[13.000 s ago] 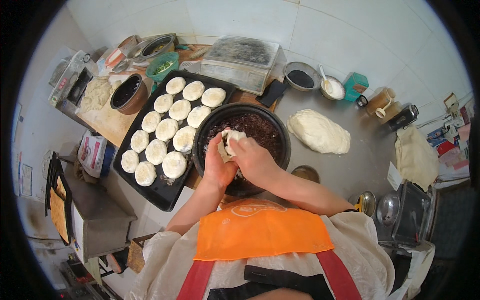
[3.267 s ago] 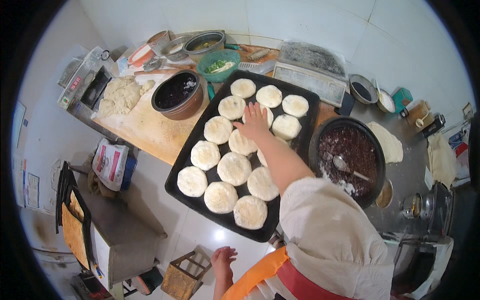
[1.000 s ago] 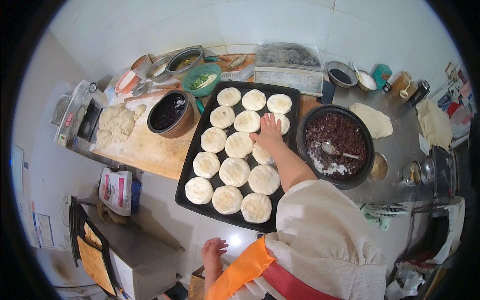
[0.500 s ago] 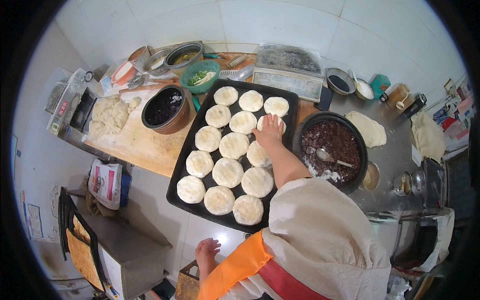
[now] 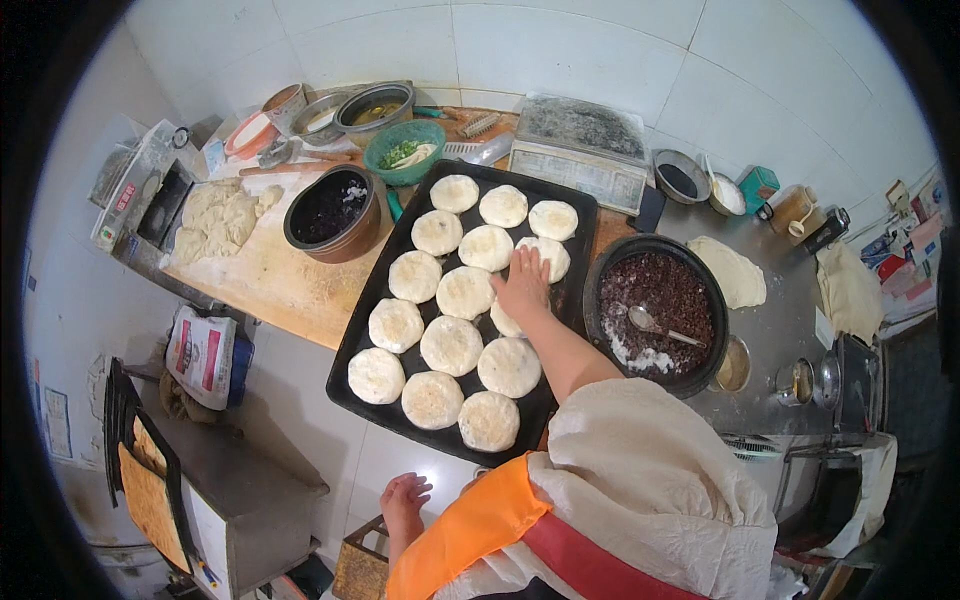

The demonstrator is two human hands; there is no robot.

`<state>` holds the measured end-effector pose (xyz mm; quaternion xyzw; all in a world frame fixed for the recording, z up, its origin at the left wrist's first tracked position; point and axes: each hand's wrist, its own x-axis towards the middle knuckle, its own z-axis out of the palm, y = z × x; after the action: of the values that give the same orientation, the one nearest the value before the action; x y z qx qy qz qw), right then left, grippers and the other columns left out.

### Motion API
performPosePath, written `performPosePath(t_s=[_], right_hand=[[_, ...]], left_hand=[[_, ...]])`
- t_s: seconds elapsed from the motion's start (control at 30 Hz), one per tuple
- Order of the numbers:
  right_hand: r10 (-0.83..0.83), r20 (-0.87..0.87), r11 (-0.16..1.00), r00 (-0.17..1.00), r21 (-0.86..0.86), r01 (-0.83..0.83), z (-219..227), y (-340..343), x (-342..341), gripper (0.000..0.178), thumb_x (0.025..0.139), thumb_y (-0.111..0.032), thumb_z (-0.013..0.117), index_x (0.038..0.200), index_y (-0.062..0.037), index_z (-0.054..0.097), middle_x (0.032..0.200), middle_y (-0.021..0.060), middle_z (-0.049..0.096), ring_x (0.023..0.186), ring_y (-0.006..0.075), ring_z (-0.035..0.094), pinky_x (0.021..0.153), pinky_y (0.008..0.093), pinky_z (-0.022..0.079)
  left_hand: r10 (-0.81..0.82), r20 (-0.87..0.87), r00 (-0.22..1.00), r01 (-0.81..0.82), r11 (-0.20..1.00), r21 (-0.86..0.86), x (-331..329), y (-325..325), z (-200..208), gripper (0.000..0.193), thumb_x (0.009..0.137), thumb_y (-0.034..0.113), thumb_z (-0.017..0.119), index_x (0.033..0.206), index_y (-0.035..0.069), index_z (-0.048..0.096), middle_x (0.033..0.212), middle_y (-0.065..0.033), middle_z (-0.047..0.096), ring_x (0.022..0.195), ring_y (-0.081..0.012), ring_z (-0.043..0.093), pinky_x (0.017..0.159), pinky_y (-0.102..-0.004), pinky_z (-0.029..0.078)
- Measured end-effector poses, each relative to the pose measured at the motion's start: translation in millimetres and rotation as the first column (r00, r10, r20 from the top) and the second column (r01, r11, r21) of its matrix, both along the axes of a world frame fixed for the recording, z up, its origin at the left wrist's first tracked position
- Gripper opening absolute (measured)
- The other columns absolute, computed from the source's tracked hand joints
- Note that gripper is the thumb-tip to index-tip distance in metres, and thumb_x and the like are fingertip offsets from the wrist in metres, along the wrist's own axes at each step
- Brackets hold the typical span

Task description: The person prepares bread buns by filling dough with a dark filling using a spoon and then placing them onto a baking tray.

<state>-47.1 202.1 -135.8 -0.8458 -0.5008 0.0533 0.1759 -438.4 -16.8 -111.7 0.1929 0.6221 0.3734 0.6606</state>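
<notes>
Round, flat, pale dough cakes (image 5: pixel 451 345) lie in rows on a large black baking tray (image 5: pixel 350 408). My right hand (image 5: pixel 524 287) is open over the tray's right-hand row, palm down. Its fingers rest on the lower left part of one cake (image 5: pixel 546 262), and the palm partly covers the nearer cake (image 5: pixel 504 319). Below the tray's near edge, my left hand (image 5: pixel 405 496) hangs in the air, holding nothing, with loosely bent fingers apart.
Right of the tray stands a wide black bowl (image 5: pixel 590 300) of dark red filling with a spoon (image 5: pixel 668 327). Left are a brown pot (image 5: pixel 345 240), a dough mass (image 5: pixel 215 225) and a green bowl (image 5: pixel 403 160). A scale (image 5: pixel 578 180) stands behind.
My right hand has slid slightly nearer and leftward over the cakes. My left hand stays low beside the tray. The whole view has shifted a little.
</notes>
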Motion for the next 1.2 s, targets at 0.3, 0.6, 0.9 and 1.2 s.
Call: performPosePath(t_s=[0.3,0.6,0.9,1.2], right_hand=[[-0.329,-0.221,0.901,0.918,0.217,0.375,34.1,41.9,44.5,0.022,0.085,-0.019,0.061,0.098,-0.0058,0.073,0.099,0.0172,0.070,0.102,0.0322,0.065,0.095,0.0445,0.045],[0.462,-0.034,0.796,0.886,-0.426,-0.431,58.8,97.7,142.3,0.028,0.080,-0.005,0.061,0.102,-0.0129,0.075,0.104,0.0119,0.071,0.099,0.0265,0.067,0.087,0.0363,0.052],[0.692,-0.084,0.569,0.717,-0.548,-0.613,59.8,101.4,151.0,0.032,0.078,0.000,0.060,0.104,-0.0118,0.074,0.104,0.0137,0.070,0.099,0.0281,0.066,0.085,0.0378,0.052],[0.650,-0.206,0.652,0.731,-0.343,-0.676,60.6,102.7,194.0,0.016,0.075,-0.014,0.065,0.087,-0.0113,0.076,0.090,0.0142,0.071,0.087,0.0312,0.068,0.078,0.0397,0.053]], left_hand=[[-0.035,-0.104,0.994,0.038,0.999,0.034,11.9,-1.4,18.2,0.016,0.088,0.015,0.062,0.097,0.002,0.062,0.088,-0.0112,0.069,0.075,-0.0214,0.068,0.064,-0.0297,0.051],[-0.224,-0.617,0.755,0.604,0.604,0.520,88.5,93.7,77.6,0.028,0.084,0.001,0.060,0.113,0.000,0.062,0.105,-0.0118,0.067,0.097,-0.0252,0.063,0.086,-0.0322,0.048],[0.047,-0.944,0.326,0.934,0.138,0.329,319.2,268.8,42.7,0.023,0.083,0.013,0.063,0.104,0.004,0.066,0.107,-0.0127,0.064,0.106,-0.0328,0.056,0.087,-0.0453,0.043],[0.019,-0.994,-0.112,0.981,0.164,-0.108,405.3,317.1,11.8,0.023,0.081,0.029,0.065,0.086,0.007,0.071,0.102,-0.0085,0.063,0.104,-0.0284,0.055,0.087,-0.0451,0.040]])
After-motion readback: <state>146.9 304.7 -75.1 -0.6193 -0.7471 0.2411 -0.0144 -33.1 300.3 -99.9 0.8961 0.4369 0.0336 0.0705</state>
